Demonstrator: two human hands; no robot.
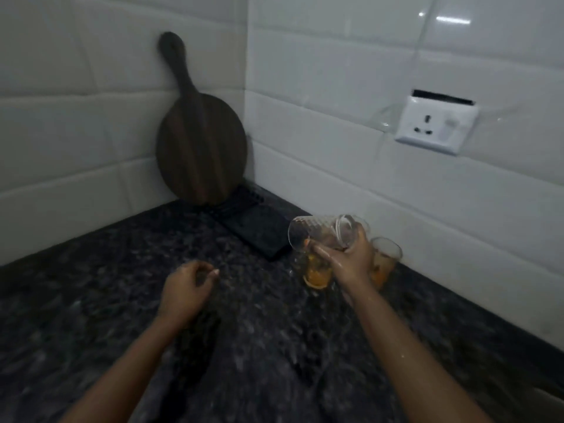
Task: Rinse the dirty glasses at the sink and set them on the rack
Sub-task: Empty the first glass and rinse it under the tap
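Right hand (348,257) grips clear ribbed glass (320,232) tipped sideways above speckled dark granite counter (91,300); two orange-stained glasses (386,261) stand just beside it. Left hand (186,288) loosely curled, holding nothing. Black flat rack (256,227) near corner, round dark wooden board (200,151) leaning behind.

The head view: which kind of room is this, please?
Most likely a home kitchen: a dark stone countertop in a white-tiled corner, a wooden cutting board leaning on the wall, and glasses with orange residue.
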